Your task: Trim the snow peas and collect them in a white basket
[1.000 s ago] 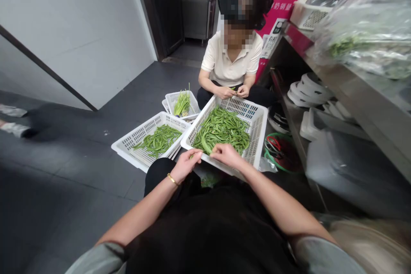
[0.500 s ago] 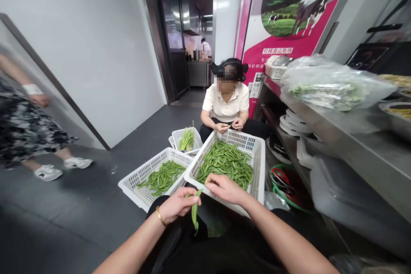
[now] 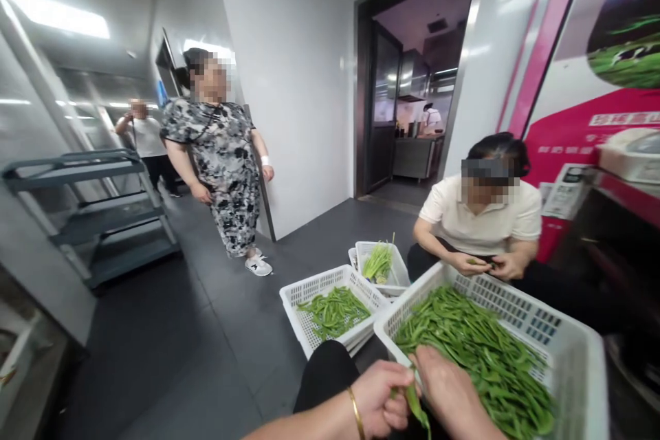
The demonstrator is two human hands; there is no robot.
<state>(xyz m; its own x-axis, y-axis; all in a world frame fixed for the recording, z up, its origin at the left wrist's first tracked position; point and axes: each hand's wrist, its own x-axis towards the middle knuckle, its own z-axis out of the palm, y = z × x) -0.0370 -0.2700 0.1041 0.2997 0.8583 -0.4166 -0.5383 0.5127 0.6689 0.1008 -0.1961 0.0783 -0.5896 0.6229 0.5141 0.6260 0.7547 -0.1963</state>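
My left hand, with a gold bangle at its wrist, pinches a green bean pod that hangs down between my hands. My right hand is close beside it at the near edge of the large white basket; its fingers are bent around the pod's upper end, and whether they grip it is hard to make out. Many green pods fill that basket. To its left, a smaller white basket holds fewer pods.
A seated person handles a pod across the large basket. Behind the baskets, another white basket holds green stalks. A person in a patterned dress stands left, near a grey cart. Another person is farther back.
The view has swung left, bringing the cart and more people into sight. My right hand has come closer to my left hand and the pod.
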